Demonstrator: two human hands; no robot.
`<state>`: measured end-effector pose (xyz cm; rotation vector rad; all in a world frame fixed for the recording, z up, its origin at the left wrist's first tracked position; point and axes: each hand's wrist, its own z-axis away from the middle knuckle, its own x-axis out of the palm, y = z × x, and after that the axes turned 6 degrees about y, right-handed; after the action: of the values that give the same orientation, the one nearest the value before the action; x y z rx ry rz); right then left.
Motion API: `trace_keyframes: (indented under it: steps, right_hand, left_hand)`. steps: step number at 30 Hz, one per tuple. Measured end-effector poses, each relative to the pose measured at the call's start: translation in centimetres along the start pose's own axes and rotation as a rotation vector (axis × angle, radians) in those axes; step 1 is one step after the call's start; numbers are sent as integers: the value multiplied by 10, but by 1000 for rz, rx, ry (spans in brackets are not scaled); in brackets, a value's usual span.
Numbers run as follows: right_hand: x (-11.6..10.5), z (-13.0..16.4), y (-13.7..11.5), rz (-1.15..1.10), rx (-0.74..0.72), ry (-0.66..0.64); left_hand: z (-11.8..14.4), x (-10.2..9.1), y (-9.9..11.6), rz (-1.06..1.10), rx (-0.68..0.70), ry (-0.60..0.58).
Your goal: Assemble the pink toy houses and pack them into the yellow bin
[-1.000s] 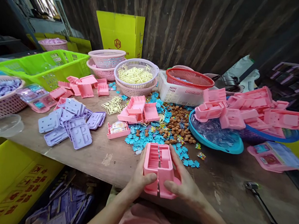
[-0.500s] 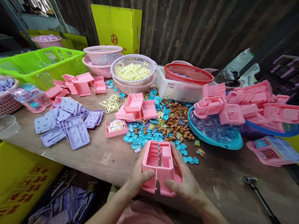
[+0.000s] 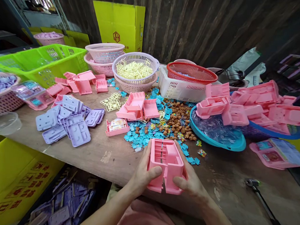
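So right now both of my hands are wrapped around one pink plastic housing (image 3: 166,166) at the near edge of the bench (image 3: 229,182): left hand (image 3: 141,176) gripping its left side with the thumb across the front, right hand (image 3: 189,181) clamped on the right side. It looks like two pink halves brought together, and I can see a slit running down the middle of the front, so I'd guess the halves aren't fully seated yet. Progress-wise, I'd call this mid-assembly on this piece. A big heap of loose pink shells (image 3: 254,107) sits off to the right over the blue trays, with more by the green crate (image 3: 41,63), so plenty looks left to do. The purple plates (image 3: 68,121), blue chips (image 3: 143,133) and brown bits (image 3: 178,120) lie untouched just beyond the hands.
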<state>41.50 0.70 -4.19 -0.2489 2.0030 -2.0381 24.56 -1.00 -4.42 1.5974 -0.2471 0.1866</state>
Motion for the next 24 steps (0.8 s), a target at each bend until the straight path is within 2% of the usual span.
trace_keyframes:
  steps: [7,14,24]
  right_hand:
    - [-2,0,-3,-103,35,-16]
    - [-1,-1,-4,-167,66,-13]
    - [-6,-7,-4,-116,77,-82]
  left_hand:
    - [-4,5,2,-7,4,11]
    - [-4,2,-2,-41,14,-3]
    - [-3,-2,-3,-74,-53,-2]
